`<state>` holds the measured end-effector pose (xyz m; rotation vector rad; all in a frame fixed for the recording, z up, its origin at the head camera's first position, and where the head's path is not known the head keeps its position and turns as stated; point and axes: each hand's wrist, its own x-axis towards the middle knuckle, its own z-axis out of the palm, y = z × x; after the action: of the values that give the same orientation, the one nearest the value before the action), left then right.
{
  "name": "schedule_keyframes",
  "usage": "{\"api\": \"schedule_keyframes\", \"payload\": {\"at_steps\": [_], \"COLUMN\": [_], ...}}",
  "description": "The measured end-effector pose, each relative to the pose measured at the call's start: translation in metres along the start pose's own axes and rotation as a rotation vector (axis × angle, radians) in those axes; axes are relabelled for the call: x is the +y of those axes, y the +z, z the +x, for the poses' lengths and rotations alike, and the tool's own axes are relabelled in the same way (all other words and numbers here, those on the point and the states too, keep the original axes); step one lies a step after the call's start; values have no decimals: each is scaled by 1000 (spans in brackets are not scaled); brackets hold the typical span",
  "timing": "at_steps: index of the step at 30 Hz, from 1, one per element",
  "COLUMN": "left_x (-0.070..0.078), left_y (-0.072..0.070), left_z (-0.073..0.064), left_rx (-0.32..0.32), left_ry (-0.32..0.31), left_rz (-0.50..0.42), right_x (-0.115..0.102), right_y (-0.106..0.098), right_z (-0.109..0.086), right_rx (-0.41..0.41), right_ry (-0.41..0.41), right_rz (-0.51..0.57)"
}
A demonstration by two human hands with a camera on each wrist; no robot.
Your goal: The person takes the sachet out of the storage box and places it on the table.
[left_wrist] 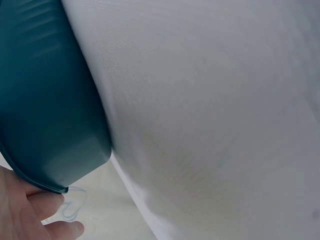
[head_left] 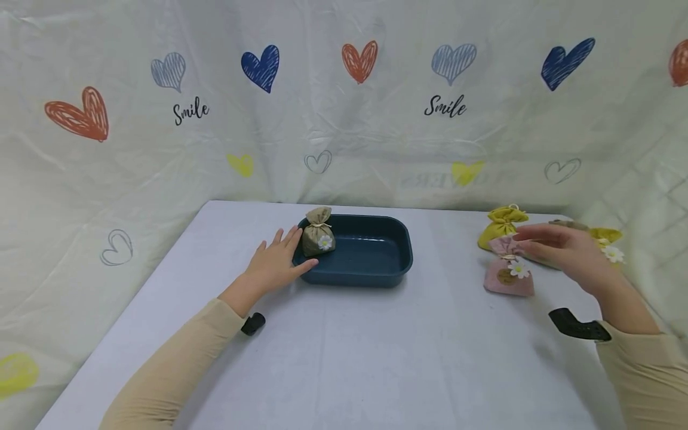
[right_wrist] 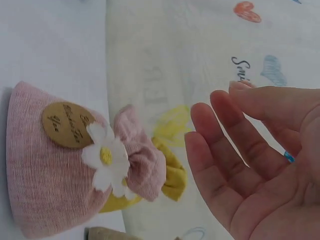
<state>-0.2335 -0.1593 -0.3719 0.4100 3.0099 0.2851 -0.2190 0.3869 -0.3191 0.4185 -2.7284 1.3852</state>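
My left hand (head_left: 274, 263) rests with spread fingers against the left end of a dark teal rectangular dish (head_left: 371, 279); the left wrist view shows its fingers (left_wrist: 47, 205) at the rim. Inside the dish, at its left end, a tan drawstring pouch (head_left: 313, 243) with a white daisy stands upright. On the right, my right hand (head_left: 572, 254) hovers just above a pink drawstring pouch (head_left: 507, 283). In the right wrist view a gap separates the loosely bent fingers (right_wrist: 200, 155) from this pouch's gathered top. A round brown tag and a daisy decorate the pink pouch (right_wrist: 50, 170).
Behind the pink pouch stands a yellow pouch (head_left: 497, 230). Another yellow pouch (head_left: 606, 235) with a daisy and a taupe pouch (head_left: 568, 224) are partly hidden by my right hand. A white table (head_left: 376, 358) lies before a printed curtain (head_left: 349, 119).
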Motion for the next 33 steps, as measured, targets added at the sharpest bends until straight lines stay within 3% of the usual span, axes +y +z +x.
{"api": "schedule_keyframes", "payload": {"at_steps": [13, 22, 28, 33], "left_x": [-1, -2, -4, -4], "left_y": [2, 4, 6, 5], "left_z": [3, 4, 4, 4], "left_rx": [0, 5, 17, 22], "left_ry": [-8, -5, 0, 2], "left_rz": [6, 12, 2, 6], "right_x": [-25, -39, -48, -62], "right_y": [31, 58, 77, 95], "right_z": [21, 35, 48, 56], "right_rx": [3, 51, -3, -34], "right_ry": [-107, -113, -182, -142], "right_rz": [190, 223, 271, 256]}}
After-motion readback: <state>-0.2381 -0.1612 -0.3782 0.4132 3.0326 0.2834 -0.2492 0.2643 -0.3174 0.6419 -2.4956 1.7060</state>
